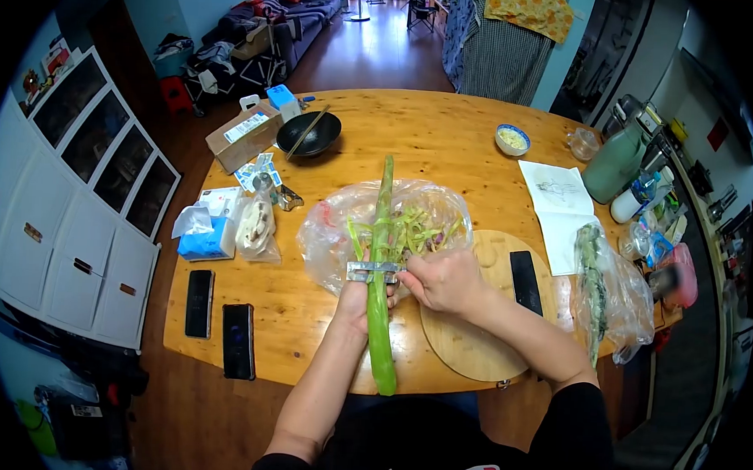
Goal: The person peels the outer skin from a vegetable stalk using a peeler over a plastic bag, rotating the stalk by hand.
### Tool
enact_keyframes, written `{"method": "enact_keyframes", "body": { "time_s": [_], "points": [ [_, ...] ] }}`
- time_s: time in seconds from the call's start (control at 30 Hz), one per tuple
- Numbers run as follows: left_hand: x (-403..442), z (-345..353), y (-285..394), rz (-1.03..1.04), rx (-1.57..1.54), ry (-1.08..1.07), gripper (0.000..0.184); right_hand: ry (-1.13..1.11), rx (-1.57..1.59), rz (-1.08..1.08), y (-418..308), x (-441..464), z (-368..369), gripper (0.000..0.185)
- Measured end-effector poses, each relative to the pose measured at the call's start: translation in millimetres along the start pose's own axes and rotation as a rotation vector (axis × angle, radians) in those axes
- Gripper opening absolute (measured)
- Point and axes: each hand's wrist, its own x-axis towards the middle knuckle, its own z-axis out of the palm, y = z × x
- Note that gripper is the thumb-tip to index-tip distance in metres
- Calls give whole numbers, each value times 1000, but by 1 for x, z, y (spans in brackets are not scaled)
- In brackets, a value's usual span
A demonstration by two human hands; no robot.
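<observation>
A long green celtuce stem (pixel 380 328) points away from me over the table, its thick end toward my body. My left hand (pixel 357 300) is closed around the stem from below, partly hidden behind it. In my right hand (pixel 446 280) is a metal peeler (pixel 373 273), its blade lying across the stem. Beneath the stem's far half spreads a clear plastic bag (pixel 326 241) with green peelings (pixel 423 230) on it. To the right of the bag lies a round wooden cutting board (pixel 472 353), partly under my right forearm.
A phone (pixel 525 282) rests on the board; two more lie at the left. A black bowl (pixel 310 135) with chopsticks stands at the back left, near a tissue pack (pixel 206 238). At the right are paper (pixel 558 205), a green jug (pixel 616 166) and bagged greens (pixel 593 278).
</observation>
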Motion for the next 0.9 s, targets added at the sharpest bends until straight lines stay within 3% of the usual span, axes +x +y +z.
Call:
{"method": "enact_keyframes", "body": {
  "time_s": [0.2,0.3,0.4,0.53,0.63,0.73,0.9],
  "points": [
    [4,-6,0,-90,9,10,39,28,-26,12,9,3,6,35],
    [-3,-4,1,-113,5,-87,46,31,14,115,23,5,17,35],
    [-2,7,-3,-32,7,60,50,3,-3,111,18,7,12,35],
    [7,-13,-4,-68,123,-26,59,-11,-22,202,33,10,20,38],
    [2,5,0,-46,40,80,54,-49,-101,306,47,16,25,41],
    [3,-13,2,-98,46,-83,44,-88,-138,418,57,19,23,41],
    [0,-15,5,-3,1,-79,36,-2,-271,491,79,28,7,41]
  ]
}}
